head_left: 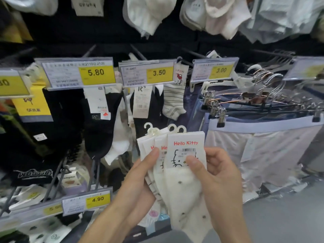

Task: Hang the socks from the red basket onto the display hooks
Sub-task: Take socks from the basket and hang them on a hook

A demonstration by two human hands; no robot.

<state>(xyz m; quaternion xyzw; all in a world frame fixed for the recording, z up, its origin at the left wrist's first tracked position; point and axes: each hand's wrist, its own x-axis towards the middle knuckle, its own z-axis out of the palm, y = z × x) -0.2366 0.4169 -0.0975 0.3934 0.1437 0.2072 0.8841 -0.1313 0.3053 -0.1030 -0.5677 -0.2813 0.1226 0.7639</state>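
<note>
Landmark: the 3.50 price tag [149, 73], yellow and white, clipped at the front of a dark display hook [138, 52].
Socks in hand: a fan of white Hello Kitty sock packs [185, 149] is held well below the 3.50 price tag and slightly to its right. Each has a white card header, and their white plastic hanger loops [173, 128] point up towards the tag.
Pack count: probably three or four, though the overlap makes it hard to tell.
Left hand [140, 178]: below the tag, it grasps the back packs of the fan, thumb pressed on their cards and fingers curled behind.
Right hand [215, 174]: below and right of the tag, it pinches the front pack, thumb on the printed cat face and fingers wrapped behind the card.
Striped sock [173, 100]: hangs just below the tag's right end with a Hello Kitty card at its top.
Black socks [98, 130]: hang below and left of the tag, under the 5.80 tag [78, 72].
3.00 tag [214, 71]: just right of the landmark, at the same height.
Clip hangers [259, 102]: further right of the landmark, they carry pale blue and white garments.
4.90 tag [87, 201]: far below and left of the landmark, on a lower row.
</note>
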